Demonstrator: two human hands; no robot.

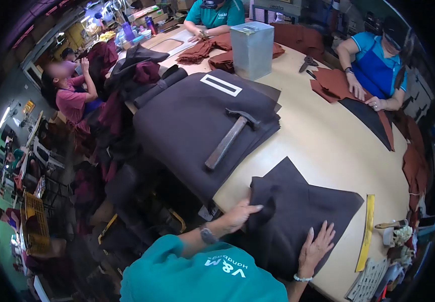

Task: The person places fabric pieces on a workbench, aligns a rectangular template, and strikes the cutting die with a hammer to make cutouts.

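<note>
Dark brown sheets of material (298,216) lie overlapped at the near edge of the table, their corners pointing different ways. My left hand (240,214) is at their left edge, thumb stretched toward a raised fold; its fingers are curled round the edge and partly hidden. My right hand (319,245) rests flat on the right part of the sheets, fingers spread. Further left, a thick stack of dark sheets (177,136) bears a hammer (227,143) and a white rectangular frame (221,85).
A yellow strip (366,232) and a brush (391,224) lie on the right. A metal container (251,53) stands behind the stack. One co-worker handles reddish-brown pieces (330,84) at the right; others are at the far side and left.
</note>
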